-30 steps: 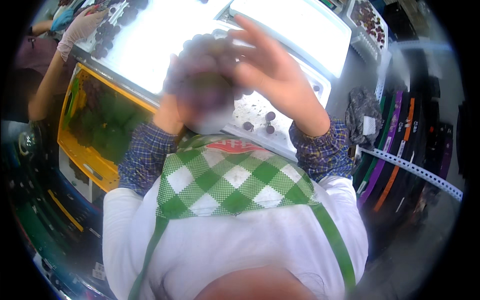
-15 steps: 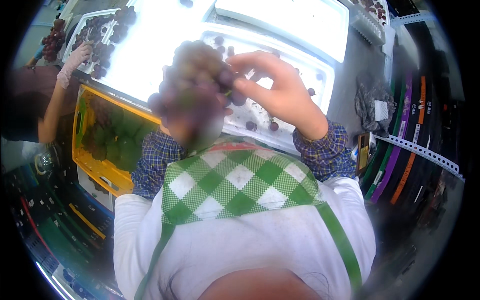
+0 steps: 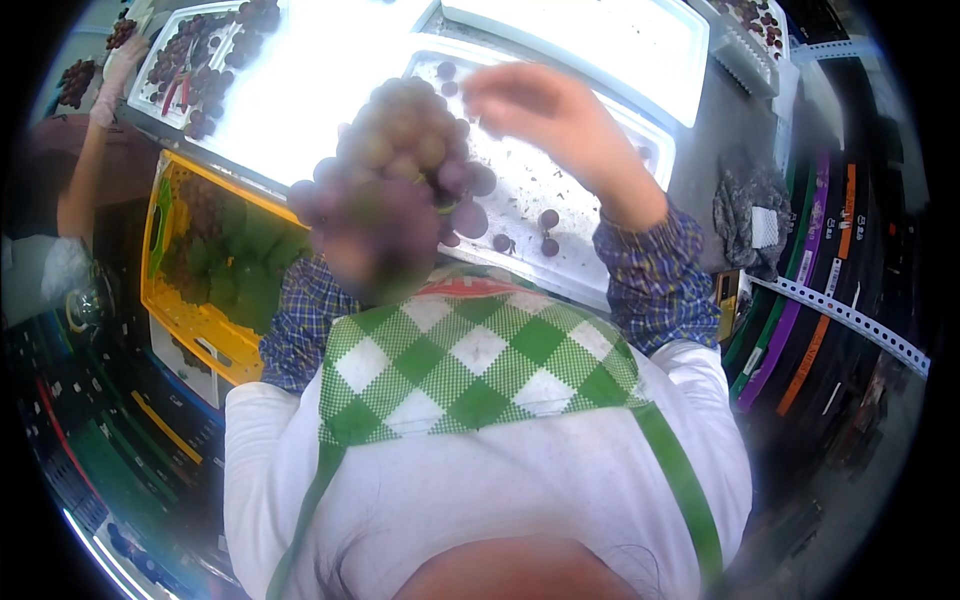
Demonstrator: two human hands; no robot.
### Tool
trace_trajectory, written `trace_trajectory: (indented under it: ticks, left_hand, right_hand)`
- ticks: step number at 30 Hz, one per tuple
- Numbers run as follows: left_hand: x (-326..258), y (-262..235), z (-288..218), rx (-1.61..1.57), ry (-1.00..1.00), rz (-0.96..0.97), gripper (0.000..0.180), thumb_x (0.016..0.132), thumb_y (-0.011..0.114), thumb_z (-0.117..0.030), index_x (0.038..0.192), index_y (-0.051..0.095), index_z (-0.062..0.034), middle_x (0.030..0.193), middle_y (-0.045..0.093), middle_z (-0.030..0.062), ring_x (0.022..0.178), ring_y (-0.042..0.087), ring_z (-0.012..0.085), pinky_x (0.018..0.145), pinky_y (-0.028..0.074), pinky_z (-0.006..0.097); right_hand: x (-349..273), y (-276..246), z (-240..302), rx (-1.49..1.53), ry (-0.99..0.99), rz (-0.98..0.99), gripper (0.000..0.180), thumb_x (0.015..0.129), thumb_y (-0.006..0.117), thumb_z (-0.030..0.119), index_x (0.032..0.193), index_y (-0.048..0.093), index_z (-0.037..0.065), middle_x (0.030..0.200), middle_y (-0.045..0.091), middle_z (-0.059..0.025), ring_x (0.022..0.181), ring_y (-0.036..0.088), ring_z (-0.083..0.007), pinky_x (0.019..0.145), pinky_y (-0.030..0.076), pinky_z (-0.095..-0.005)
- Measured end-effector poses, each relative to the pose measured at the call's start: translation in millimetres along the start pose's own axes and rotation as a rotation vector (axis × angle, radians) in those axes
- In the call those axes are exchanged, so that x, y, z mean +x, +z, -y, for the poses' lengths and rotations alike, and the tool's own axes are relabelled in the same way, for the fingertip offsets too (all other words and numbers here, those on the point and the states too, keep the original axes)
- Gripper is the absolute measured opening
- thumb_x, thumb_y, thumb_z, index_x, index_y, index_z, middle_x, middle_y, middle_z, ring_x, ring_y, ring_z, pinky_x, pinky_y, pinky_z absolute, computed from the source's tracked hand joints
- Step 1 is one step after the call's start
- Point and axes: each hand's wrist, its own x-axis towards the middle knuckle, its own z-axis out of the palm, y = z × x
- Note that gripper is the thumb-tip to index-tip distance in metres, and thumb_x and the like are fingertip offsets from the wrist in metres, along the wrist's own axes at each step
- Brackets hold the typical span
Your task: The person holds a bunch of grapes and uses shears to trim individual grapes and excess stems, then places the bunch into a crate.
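Observation:
A large bunch of reddish-purple grapes hangs in the air before my chest, its near end blurred close to the camera. My left sleeve runs up behind the bunch, which hides my left hand; the bunch appears held from there. Just right of the bunch's top, apart from it, is my right hand, bent at the wrist with curled fingers. Motion smears those fingertips, so whether they pinch anything does not show. Beneath both lies a white foam tray with several loose grapes and small debris.
At left stands a yellow crate with green leaves and grapes. Beyond it, a foam tray holds grape bunches and red-handled snips, near a co-worker's gloved hand. A crumpled dark bag lies right, beside stacked crates.
My right hand has drawn back from the grapes, up and to the right. The bunch has shifted slightly. The co-worker's gloved hand has moved away from the far-left tray, uncovering the snips.

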Motion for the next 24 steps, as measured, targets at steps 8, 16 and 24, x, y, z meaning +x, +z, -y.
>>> trace_trajectory:
  ticks: [8, 16, 24]
  left_hand:
    - [-2, -39, -26, 0.362, -0.389, 0.149, 0.063, 0.103, 0.037, -0.053, 0.121, 0.057, 0.0042, 0.108, 0.067, 0.0201, 0.086, 0.071, 0.0282, 0.066, 0.060, 0.037]
    - [-1, -15, -26, 0.065, -0.650, -0.051, 0.073, 0.104, 0.023, -0.062, 0.140, 0.046, -0.0033, 0.122, 0.063, 0.0193, 0.095, 0.070, 0.0297, 0.073, 0.061, 0.035]
    - [21, -11, -19, 0.449, -0.795, -0.272, 0.077, 0.101, 0.029, -0.067, 0.146, 0.040, -0.0052, 0.133, 0.056, 0.0183, 0.111, 0.063, 0.0260, 0.088, 0.056, 0.039]
  right_hand:
    - [-1, 33, -57, 0.610, 0.281, 0.068, 0.091, 0.092, 0.053, 0.070, 0.153, 0.033, 0.006, 0.146, 0.044, -0.0167, 0.125, 0.050, -0.0280, 0.103, 0.044, -0.0437]
    - [-3, 31, -43, 0.629, 0.157, 0.089, 0.078, 0.099, 0.047, 0.061, 0.151, 0.035, 0.004, 0.145, 0.048, -0.0153, 0.133, 0.048, -0.0250, 0.108, 0.043, -0.0366]
    - [-12, 20, -60, 1.000, 0.371, -0.012, 0.066, 0.104, 0.041, 0.054, 0.141, 0.045, 0.000, 0.135, 0.057, -0.0176, 0.122, 0.059, -0.0280, 0.103, 0.050, -0.0382]
